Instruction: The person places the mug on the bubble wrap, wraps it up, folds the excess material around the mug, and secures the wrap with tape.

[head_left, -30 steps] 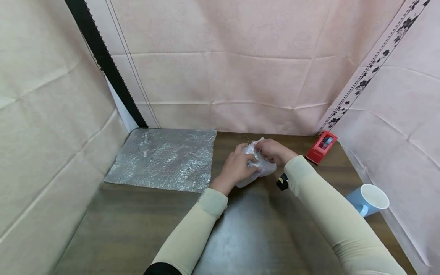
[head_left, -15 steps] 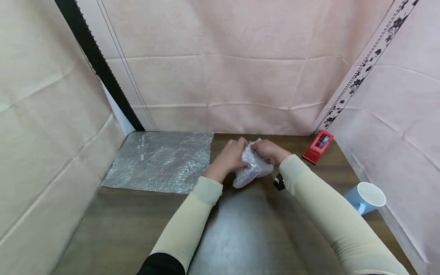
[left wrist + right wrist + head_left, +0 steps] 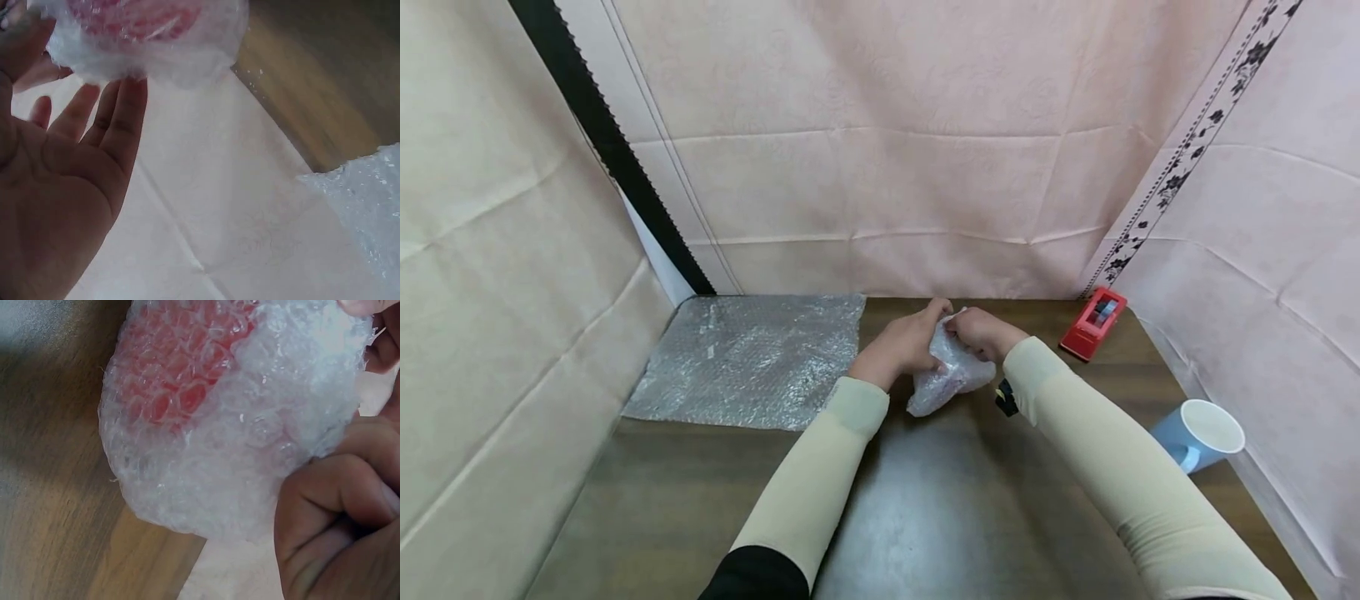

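A bubble-wrapped bundle [image 3: 953, 373] is between both hands near the back of the table; pink-red shows through the plastic in both wrist views. My left hand [image 3: 908, 340] holds its left side, with the thumb on the near side. In the left wrist view, the fairly straight fingers of the left hand [image 3: 75, 156] touch the wrap's lower edge. My right hand [image 3: 987, 333] pinches the wrap at the far right edge. Seen from the right wrist, the fingers of the right hand [image 3: 344, 519] are curled against the plastic. What the wrap encloses is otherwise hidden.
A flat sheet of bubble wrap [image 3: 752, 362] lies at the back left of the wooden table [image 3: 917, 508]. To the right are a red tape dispenser [image 3: 1092, 329] and a light blue mug [image 3: 1195, 437]. Pale cloth [image 3: 880, 183] hangs around the back and sides.
My left hand has shifted round toward the far side of the bundle, uncovering more of its front. The right hand stays at the far edge. The head view has shifted slightly.
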`<state>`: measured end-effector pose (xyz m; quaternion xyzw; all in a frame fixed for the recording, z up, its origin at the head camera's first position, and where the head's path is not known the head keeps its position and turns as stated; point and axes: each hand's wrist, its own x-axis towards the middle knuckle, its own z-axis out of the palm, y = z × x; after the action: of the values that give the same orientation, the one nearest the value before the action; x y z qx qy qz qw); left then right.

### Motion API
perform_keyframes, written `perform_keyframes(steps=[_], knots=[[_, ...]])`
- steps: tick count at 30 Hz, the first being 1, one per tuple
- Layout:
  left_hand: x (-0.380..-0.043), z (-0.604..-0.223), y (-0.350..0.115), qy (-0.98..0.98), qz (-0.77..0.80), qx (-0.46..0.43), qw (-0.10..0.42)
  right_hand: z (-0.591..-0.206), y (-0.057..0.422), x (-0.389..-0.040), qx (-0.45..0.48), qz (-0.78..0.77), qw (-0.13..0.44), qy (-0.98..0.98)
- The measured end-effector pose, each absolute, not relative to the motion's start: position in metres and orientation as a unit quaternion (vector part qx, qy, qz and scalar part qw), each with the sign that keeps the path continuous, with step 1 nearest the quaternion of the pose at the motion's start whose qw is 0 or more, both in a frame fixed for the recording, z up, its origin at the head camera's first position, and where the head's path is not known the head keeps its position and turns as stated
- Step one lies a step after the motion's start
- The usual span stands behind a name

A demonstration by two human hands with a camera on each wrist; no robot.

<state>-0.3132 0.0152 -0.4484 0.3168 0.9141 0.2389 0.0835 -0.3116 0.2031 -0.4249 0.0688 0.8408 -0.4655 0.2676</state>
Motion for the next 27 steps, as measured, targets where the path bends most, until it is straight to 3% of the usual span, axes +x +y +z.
perform_keyframes(steps=[6,13,19,27], knots=[[-0.317,-0.443,0.014,0.917,0.257,0.279,0.122,-0.427,0.2,-0.311,0.055,-0.473,0.254,0.842],[-0.318,-0.442,0.018,0.92,0.257,0.266,0.133,-0.426,0.202,-0.302,0.082,-0.508,0.228,0.827],[-0.312,-0.444,0.019,0.917,0.265,0.25,0.161,-0.409,0.21,-0.278,0.077,-0.516,0.255,0.814],[-0.314,-0.442,0.02,0.917,0.27,0.248,0.16,-0.387,0.217,-0.239,0.088,-0.509,0.198,0.833]])
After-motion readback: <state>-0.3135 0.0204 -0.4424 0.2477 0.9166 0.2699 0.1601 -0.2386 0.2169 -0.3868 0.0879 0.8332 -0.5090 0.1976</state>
